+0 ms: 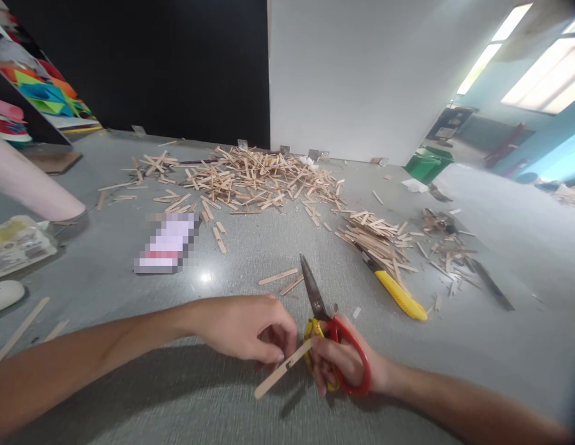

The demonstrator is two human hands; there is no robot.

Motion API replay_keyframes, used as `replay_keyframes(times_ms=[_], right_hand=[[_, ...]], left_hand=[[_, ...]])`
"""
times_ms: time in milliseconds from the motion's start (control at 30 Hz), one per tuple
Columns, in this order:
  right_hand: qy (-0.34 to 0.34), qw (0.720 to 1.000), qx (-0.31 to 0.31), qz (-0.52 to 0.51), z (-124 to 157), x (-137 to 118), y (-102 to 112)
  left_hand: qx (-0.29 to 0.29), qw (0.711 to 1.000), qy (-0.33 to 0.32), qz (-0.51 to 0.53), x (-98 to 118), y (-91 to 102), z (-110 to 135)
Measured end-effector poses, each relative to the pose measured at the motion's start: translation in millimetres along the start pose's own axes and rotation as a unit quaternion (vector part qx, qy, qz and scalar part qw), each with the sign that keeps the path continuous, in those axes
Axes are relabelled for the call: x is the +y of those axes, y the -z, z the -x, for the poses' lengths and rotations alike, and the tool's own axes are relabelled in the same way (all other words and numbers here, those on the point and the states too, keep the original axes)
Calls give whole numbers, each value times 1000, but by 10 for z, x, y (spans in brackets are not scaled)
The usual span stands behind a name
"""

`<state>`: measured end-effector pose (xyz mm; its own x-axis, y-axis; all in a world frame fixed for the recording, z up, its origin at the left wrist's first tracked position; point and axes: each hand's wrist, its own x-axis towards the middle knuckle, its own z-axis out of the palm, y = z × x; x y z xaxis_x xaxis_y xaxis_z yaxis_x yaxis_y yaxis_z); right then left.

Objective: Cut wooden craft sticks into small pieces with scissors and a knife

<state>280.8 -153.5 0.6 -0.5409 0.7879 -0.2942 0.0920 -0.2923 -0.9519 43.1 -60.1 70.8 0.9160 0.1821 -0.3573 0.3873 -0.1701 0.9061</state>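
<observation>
Tabletop [464,352], grey and broad, runs beneath everything; from where I stand, a black panel [153,68] and a white panel [352,68] rise along its far side. In front of them sprawls a heap of loose wooden sticks [241,179], with a smaller pile [371,230] to its right. Nearer, a person's 2 bare hands come close together. The left hand [255,327] is curled, and I cannot tell whether its grip holds anything. The right hand [347,361] has its grip wrapped around red-and-yellow scissors [314,290], blades pointing away from the body. A yellow-handled cutter [401,296] rests against the smaller pile. Slimmer is the notched stick [273,380], slanting above the tabletop, its upper end apparently pinched by the right hand, its middle just beside the left. Smallest is the dark notch [289,364] partway along it, and the likeliest trouble seems to sit there: a twist or hard press could snap the wood at that gap. Because the right hand carries 2 things together, shifting the scissors might loosen the pinch and drop the stick. A careless reach to the right could brush the cutter; whether its blade is out, I cannot tell.
</observation>
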Motion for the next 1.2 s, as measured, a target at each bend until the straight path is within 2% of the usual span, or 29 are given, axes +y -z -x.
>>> replay_keyframes(times_ms=[300, 467, 533, 667, 800, 867, 1000, 1200], right_hand=[[13, 1000, -1, -7, -6, 68, 21], [27, 998, 21, -58, -42, 154, 13], [25, 995, 41, -89, -64, 180, 2], [24, 989, 77, -125, -74, 199, -20], [65, 989, 31, -127, -39, 173, -12], [90, 990, -3, -107, -24, 140, 1], [73, 994, -39, -66, -25, 87, 22], [39, 996, -27, -72, -28, 131, 19]], left_hand=[[-23, 997, 36, 68, 62, 1, 6], [-17, 994, 57, 87, 71, -45, 4], [12, 995, 71, 72, 57, -50, 12], [118, 991, 58, 2, 76, 22, 57], [252, 967, 30, 22, 122, 127, 102], [299, 953, 7, 44, 131, 157, 115], [331, 941, -19, 65, 138, 172, 128], [358, 932, -25, 50, 193, 155, 135]])
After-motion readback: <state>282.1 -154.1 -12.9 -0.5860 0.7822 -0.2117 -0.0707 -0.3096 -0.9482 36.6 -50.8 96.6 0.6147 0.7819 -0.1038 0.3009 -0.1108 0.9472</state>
